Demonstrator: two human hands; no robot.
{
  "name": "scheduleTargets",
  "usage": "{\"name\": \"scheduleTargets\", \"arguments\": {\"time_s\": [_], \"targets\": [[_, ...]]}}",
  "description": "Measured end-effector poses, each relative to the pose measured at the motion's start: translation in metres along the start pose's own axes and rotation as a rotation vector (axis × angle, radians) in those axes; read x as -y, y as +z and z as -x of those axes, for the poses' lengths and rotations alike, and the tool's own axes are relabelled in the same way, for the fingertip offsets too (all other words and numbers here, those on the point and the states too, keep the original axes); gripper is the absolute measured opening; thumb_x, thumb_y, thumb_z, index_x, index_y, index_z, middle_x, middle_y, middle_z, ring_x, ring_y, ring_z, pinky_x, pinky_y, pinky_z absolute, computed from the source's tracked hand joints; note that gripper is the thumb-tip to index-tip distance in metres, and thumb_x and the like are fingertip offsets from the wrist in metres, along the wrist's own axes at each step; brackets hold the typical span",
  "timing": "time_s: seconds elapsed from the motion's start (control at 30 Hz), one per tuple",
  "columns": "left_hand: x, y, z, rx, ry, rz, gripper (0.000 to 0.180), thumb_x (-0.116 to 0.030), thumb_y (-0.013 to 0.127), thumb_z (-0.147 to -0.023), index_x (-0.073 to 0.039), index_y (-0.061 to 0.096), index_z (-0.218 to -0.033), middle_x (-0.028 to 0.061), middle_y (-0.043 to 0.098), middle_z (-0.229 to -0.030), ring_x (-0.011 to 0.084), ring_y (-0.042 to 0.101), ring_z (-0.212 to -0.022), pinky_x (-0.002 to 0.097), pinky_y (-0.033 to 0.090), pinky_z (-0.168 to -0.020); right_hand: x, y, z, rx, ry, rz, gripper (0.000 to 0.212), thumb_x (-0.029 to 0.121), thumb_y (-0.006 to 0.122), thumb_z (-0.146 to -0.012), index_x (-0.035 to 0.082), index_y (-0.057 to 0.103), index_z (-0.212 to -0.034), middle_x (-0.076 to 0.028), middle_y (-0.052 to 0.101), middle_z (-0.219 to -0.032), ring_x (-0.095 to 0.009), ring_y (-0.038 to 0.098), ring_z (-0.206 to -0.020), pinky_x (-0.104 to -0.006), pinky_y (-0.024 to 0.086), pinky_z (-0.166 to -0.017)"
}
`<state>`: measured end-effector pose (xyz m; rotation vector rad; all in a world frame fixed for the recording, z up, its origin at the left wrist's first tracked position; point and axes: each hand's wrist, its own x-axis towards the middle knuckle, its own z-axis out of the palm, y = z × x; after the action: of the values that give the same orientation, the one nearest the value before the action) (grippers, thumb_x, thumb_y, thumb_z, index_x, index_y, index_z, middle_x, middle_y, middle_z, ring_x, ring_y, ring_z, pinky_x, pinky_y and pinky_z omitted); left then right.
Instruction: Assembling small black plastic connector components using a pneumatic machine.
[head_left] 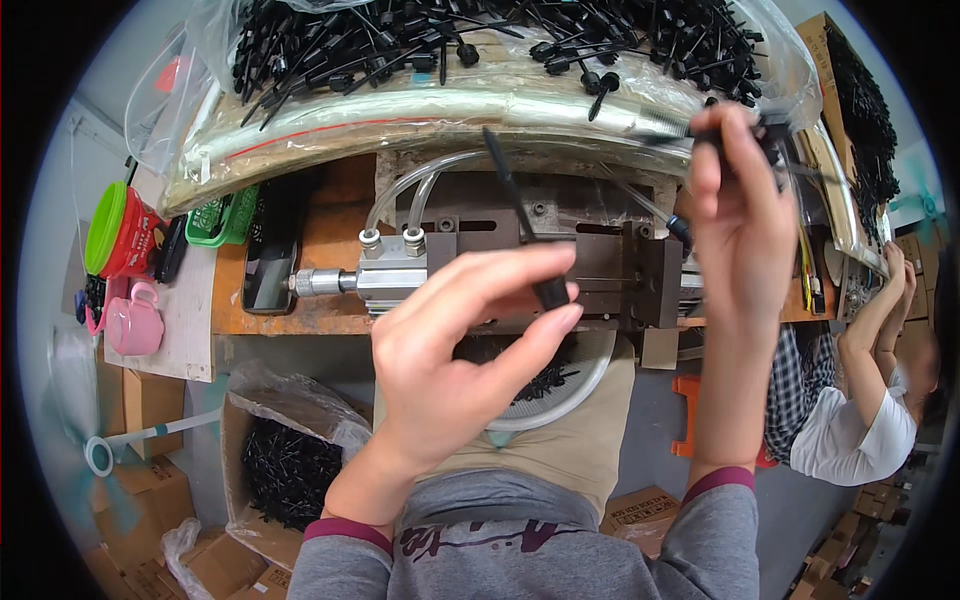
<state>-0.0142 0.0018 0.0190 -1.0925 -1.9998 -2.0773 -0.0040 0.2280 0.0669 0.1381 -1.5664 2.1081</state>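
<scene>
Between the thumb and fingertips of my left hand (450,350), a black plastic part (512,190) with a long thin stem and a thick knob-like end is pinched, stem pointing up and away. Behind it lies a metal fixture (545,240) with a dark slotted block and a silver pneumatic cylinder (392,275). My right hand (745,190) is raised to the right of the fixture, blurred by motion. Its fingers are closed on similar black stemmed parts (772,128), whose exact number I cannot make out. A heap of such parts (350,45) spreads along the far side.
Clear air tubes (405,190) rise from the cylinder. A phone (270,250), green basket (222,220) and pink mug (135,320) stand left. On my lap rests a round sieve-like tray (590,385); a box of black parts (290,470) stands lower left. Another person (850,420) works at right.
</scene>
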Motion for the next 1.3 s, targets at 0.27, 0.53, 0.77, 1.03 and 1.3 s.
{"name": "scheduleTargets", "arguments": {"time_s": [0.27, 0.53, 0.77, 1.03, 1.3], "targets": [[0.005, 0.011, 0.034, 0.212, 0.015, -0.343, 0.033, -0.002, 0.081, -0.081, -0.002, 0.074, -0.113, 0.0166, 0.067, -0.13, 0.0285, 0.072, -0.103, 0.0356, 0.062, -0.082, -0.009, -0.043, -0.112, 0.347, -0.512, 1.663, 0.027, 0.008, 0.076, -0.087, -0.002, 0.07, -0.111, -0.017, 0.069, -0.103, -0.033, 0.068, -0.089, -0.0402, 0.054, -0.082], [0.026, 0.017, 0.049, 0.208, 0.117, -0.625, 0.033, -0.006, 0.082, -0.077, 0.0, 0.073, -0.108, 0.0196, 0.065, -0.135, 0.0322, 0.07, -0.107, 0.0416, 0.06, -0.093, -0.006, -0.035, -0.101, 0.511, -0.36, 1.609, 0.031, 0.006, 0.074, -0.088, 0.003, 0.071, -0.12, -0.014, 0.074, -0.11, -0.028, 0.072, -0.091, -0.0387, 0.058, -0.084], [0.032, 0.027, 0.047, 0.237, 0.176, -0.843, 0.028, -0.011, 0.081, -0.078, -0.001, 0.073, -0.103, 0.017, 0.067, -0.135, 0.0258, 0.074, -0.092, 0.0391, 0.06, -0.092, -0.004, -0.029, -0.091, 0.387, -0.508, 1.537, 0.029, 0.011, 0.072, -0.094, 0.005, 0.072, -0.122, -0.007, 0.072, -0.093, -0.015, 0.064, -0.071, -0.0299, 0.05, -0.067], [0.034, 0.026, 0.04, 0.291, 0.133, -0.885, 0.026, -0.011, 0.083, -0.075, -0.003, 0.074, -0.098, 0.0155, 0.066, -0.138, 0.022, 0.073, -0.077, 0.0317, 0.059, -0.073, 0.026, -0.018, -0.039, 0.114, -0.27, 0.83, 0.018, 0.013, 0.077, -0.092, 0.004, 0.075, -0.108, 0.004, 0.062, -0.073, -0.001, 0.049, -0.057, -0.0182, 0.033, -0.051], [0.007, 0.013, 0.016, 0.421, 0.097, -0.803, 0.021, -0.01, 0.074, -0.081, -0.002, 0.071, -0.099, 0.0164, 0.072, -0.121, 0.0204, 0.069, -0.066, 0.0322, 0.056, -0.061, 0.004, -0.013, 0.059, 0.282, -0.328, 0.875, 0.034, -0.003, 0.083, -0.08, 0.0, 0.074, -0.112, -0.004, 0.068, -0.088, -0.008, 0.062, -0.067, -0.0194, 0.049, -0.056]]}}
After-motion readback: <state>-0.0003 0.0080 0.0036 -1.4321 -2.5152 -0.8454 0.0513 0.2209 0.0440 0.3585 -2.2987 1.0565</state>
